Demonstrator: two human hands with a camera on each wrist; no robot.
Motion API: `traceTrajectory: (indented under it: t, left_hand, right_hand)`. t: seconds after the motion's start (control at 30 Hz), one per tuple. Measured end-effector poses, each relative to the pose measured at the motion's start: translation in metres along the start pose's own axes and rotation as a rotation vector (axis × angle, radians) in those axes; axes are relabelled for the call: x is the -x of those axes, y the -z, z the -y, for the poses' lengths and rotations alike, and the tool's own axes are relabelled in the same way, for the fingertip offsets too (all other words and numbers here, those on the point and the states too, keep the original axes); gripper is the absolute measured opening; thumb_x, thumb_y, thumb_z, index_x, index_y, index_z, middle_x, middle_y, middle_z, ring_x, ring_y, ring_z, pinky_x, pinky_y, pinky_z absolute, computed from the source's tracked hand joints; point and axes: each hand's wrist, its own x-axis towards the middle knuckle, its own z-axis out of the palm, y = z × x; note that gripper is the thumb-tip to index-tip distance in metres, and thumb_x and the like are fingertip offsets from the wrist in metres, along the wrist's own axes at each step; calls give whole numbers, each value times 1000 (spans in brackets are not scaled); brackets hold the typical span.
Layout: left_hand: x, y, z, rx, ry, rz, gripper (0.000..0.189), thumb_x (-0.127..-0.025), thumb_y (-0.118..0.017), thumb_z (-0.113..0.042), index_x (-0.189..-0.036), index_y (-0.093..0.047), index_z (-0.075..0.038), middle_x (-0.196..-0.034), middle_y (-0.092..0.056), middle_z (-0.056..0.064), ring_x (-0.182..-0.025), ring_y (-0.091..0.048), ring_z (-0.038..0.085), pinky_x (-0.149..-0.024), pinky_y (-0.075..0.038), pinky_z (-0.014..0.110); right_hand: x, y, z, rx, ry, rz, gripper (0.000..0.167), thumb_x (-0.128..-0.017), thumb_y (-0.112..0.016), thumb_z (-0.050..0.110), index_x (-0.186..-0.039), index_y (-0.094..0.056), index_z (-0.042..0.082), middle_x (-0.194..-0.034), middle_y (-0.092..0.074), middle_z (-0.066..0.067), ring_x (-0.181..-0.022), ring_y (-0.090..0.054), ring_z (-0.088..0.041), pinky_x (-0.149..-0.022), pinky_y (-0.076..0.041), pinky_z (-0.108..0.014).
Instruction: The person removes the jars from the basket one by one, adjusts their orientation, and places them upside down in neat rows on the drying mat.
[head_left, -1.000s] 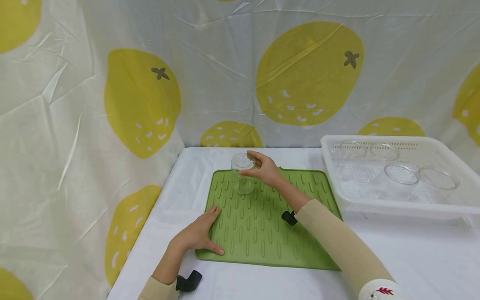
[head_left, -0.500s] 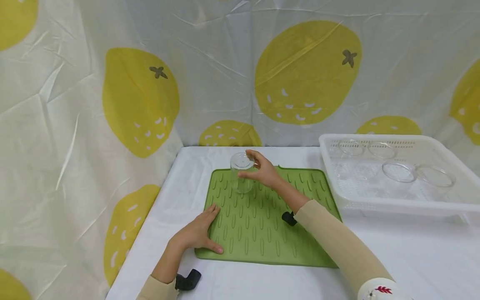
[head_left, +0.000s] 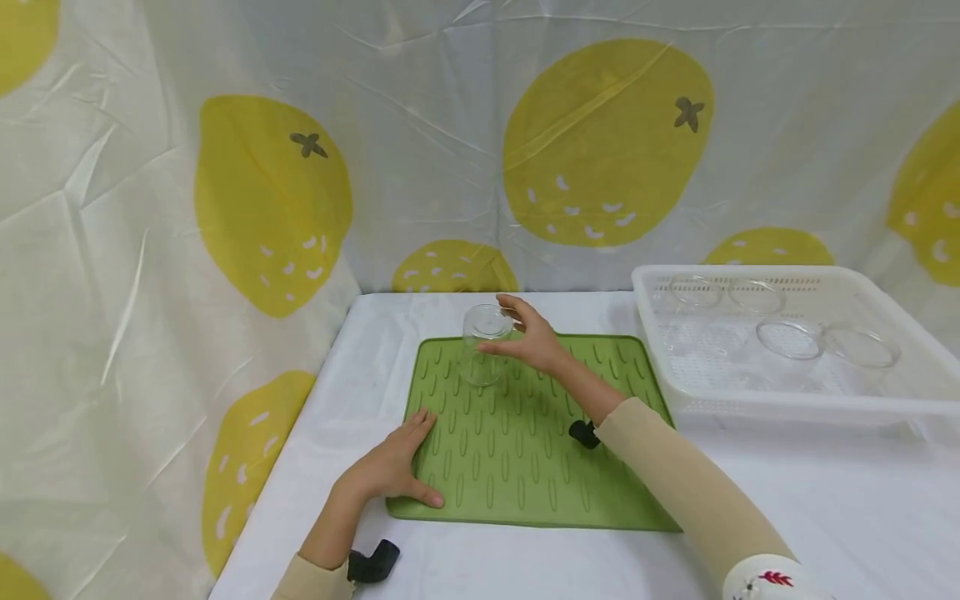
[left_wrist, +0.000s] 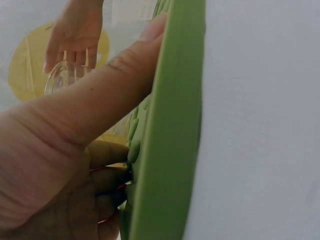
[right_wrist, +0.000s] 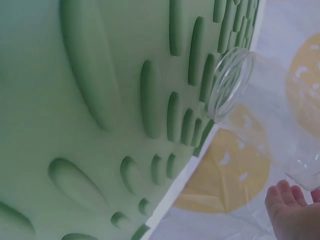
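Head view shows us one clear glass (head_left: 471,335) standing upside down on a bumpy green mat (head_left: 510,462), near its back left corner. We see the right hand (head_left: 536,343) holding the glass up near its top, with the thumb in front and the fingers curled behind; we cannot tell how tight it is. The left hand (head_left: 390,467) rests loosely on the mat's left edge, its thumb held out wide. On the mat's right side we see a white basket (head_left: 810,402) with four other glasses (head_left: 790,341) inside. Big yellow lemons (head_left: 607,142) cover the curtain (head_left: 420,125) behind.
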Motion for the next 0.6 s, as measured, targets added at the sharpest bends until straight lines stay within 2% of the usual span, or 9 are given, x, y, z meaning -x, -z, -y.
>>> traceTrajectory:
  t: [0.3,0.47,0.6]
  left_hand:
    - [0,0,0,5,-11,1,125,-59,-91,-48,-152,-25,4,-159,-15,21,-147,-12,35,-114,-23,52]
    - [0,0,-1,6,-1,8,125,-59,-91,-47,-152,-24,3,-160,-15,20,-147,-11,34,-114,-22,52]
    - [0,0,0,6,1,8,126,-59,-91,-47,-152,-24,3,-160,-14,20,-147,-11,34,-114,-22,52]
  right_hand:
    - [7,12,0,44,-10,-51,91,-79,-84,26,-152,-32,12,-153,-35,-7,-140,-33,-23,-113,-28,-40]
    - [16,22,5,26,-9,-74,91,-80,-83,26,-153,-32,10,-154,-34,-9,-140,-33,-25,-114,-28,-41]
    - [24,30,10,15,22,-97,88,-80,-83,26,-151,-34,8,-151,-38,-12,-139,-35,-28,-113,-29,-44]
